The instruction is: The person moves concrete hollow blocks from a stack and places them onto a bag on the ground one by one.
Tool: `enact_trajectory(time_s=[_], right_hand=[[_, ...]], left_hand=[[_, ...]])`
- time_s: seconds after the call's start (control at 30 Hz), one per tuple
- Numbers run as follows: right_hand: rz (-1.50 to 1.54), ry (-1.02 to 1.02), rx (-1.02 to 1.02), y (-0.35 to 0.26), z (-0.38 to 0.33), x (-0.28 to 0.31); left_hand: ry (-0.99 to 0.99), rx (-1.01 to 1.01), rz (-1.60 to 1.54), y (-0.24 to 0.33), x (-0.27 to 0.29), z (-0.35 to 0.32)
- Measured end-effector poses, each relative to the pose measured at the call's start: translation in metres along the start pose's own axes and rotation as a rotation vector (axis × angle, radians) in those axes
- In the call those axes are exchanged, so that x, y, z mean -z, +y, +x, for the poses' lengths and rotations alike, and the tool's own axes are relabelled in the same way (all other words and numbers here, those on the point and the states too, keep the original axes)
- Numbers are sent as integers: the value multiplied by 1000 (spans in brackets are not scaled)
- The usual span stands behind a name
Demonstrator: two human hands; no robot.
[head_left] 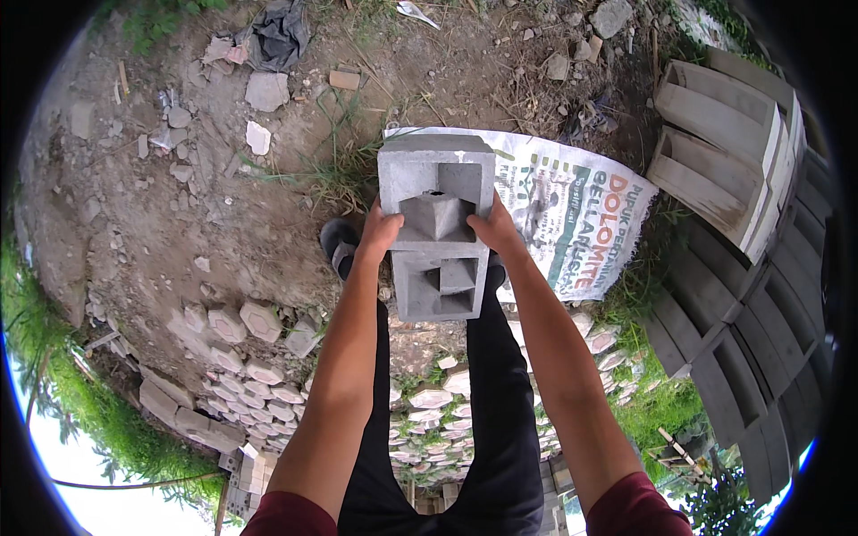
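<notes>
Between my hands is a grey concrete breeze block [435, 219] with angled recesses in its face. My left hand [382, 230] wraps around its left side, the thumb hooked over the edge. Opposite, my right hand [492, 225] grips the right side the same way. A second breeze block [414, 290] of similar make shows right below the first, nearer to my legs; whether the two touch is unclear. Partly under the blocks lies a white woven sack [572, 219] with printing, spread out to the right.
Stacks of grey concrete blocks [715, 134] stand along the right. Stones and rubble [266, 91] litter the dirt at the far left, near a crumpled dark plastic bag [279, 36]. Hexagonal paving stones [259, 320] lie around my legs. My sandalled foot [339, 243] is beside the blocks.
</notes>
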State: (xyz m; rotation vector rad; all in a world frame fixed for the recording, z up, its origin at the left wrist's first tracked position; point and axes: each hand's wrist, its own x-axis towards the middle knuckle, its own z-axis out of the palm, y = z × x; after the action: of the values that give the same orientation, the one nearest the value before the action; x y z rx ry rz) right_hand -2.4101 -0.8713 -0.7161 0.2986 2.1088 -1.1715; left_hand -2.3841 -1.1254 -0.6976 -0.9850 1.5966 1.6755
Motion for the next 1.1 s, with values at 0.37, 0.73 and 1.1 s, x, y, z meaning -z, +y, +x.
enact_trajectory(time_s=[0.37, 0.73, 1.1], right_hand=[[383, 101, -201, -3, -44, -12], [467, 49, -39, 35, -121, -51], [46, 56, -208, 40, -117, -24]], left_hand=[[70, -27, -10, -38, -9, -35], [67, -77, 336, -112, -7, -86], [-46, -36, 364, -76, -15, -79]])
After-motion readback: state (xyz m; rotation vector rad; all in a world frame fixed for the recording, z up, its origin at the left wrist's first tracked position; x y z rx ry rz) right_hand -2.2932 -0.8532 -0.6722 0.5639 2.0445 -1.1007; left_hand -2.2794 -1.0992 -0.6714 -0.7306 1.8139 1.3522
